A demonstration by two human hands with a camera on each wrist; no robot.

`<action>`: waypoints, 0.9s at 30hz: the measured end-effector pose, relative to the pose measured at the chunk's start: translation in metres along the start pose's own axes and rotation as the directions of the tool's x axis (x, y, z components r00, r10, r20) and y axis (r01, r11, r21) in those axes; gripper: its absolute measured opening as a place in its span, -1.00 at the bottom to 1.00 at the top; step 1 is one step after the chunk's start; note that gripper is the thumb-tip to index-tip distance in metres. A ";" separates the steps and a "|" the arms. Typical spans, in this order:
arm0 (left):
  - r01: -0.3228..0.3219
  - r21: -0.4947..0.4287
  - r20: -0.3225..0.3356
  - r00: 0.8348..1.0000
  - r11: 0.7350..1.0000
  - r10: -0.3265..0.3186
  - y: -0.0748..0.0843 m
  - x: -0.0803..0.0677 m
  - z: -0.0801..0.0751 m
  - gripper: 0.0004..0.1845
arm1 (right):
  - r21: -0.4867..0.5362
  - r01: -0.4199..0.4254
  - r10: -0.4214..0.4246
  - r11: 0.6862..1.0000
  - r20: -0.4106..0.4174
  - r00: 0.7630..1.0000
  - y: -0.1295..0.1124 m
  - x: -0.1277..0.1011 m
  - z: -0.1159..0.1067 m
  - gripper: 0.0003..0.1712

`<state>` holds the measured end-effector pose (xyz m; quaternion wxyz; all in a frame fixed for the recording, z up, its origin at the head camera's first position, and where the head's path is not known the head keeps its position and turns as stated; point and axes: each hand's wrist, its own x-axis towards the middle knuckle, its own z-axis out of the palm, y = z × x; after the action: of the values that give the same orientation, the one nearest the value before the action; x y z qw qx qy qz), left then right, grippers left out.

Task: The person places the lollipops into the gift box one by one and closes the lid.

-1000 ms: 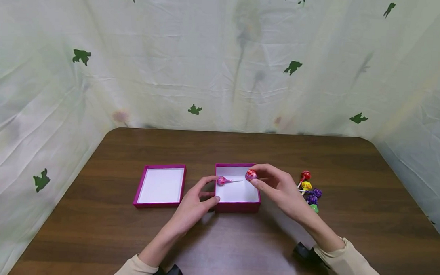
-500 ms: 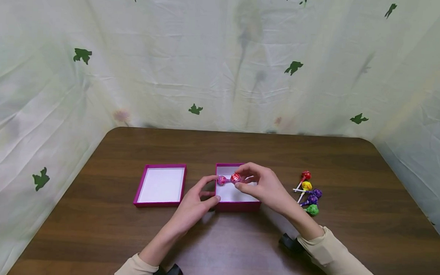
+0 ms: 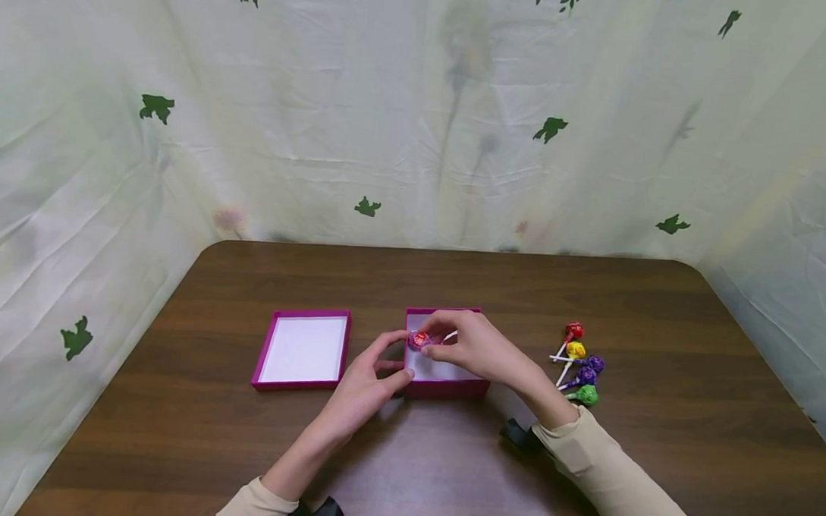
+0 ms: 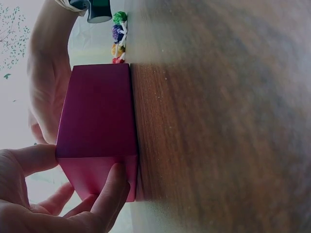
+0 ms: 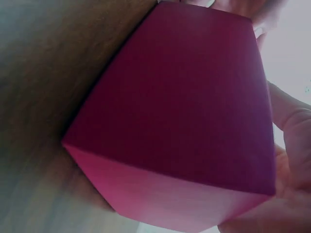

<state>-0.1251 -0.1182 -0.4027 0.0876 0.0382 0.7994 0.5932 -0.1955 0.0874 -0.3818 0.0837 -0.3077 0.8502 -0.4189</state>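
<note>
In the head view, a purple-pink box (image 3: 446,388) with a white inside stands without its lid at mid-table. My right hand (image 3: 474,350) reaches over it and pinches a lollipop (image 3: 420,339) with a red-and-white wrapper, at the left inner wall. The lollipop's white stick pokes out past the fingers, and a pink lollipop in the box is hidden behind hand and candy. My left hand (image 3: 368,382) touches the box's left side. In the left wrist view, its thumb lies at the top corner and a fairly straight finger (image 4: 111,194) presses the side face.
The box lid (image 3: 300,349) lies upturned left of the box. To the right is a small pile of wrapped lollipops: red (image 3: 574,330), yellow (image 3: 576,349), purple (image 3: 587,375) and green (image 3: 586,394). A white cloth with leaf prints hangs behind the table (image 3: 689,359).
My right hand has carried the red-and-white lollipop leftward across the box to its left wall, covering the pink one. My left hand has stayed at the box's side.
</note>
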 end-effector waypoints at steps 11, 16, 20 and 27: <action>0.009 -0.007 0.004 1.000 1.000 -0.009 0.002 -0.001 -0.001 -0.45 | -0.112 -0.112 0.121 0.987 0.077 0.990 -0.005 0.014 0.003 -0.81; 0.010 -0.018 0.000 1.000 1.000 -0.010 0.001 -0.002 -0.001 -0.44 | -0.153 -0.111 0.127 0.982 0.099 0.987 -0.007 0.019 0.008 -0.79; 0.003 -0.021 0.000 1.000 1.000 -0.003 0.001 -0.002 -0.001 -0.44 | -0.175 -0.126 0.141 0.976 0.073 0.987 -0.006 0.021 0.014 -0.77; -0.002 -0.005 0.005 1.000 1.000 0.002 0.003 -0.002 -0.001 -0.44 | -0.235 -0.153 0.159 0.960 0.008 0.987 -0.005 0.022 0.021 -0.78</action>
<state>-0.1236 -0.1190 -0.3997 0.0891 0.0403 0.7977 0.5951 -0.2022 0.0585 -0.3888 0.0909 -0.2530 0.9139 -0.3041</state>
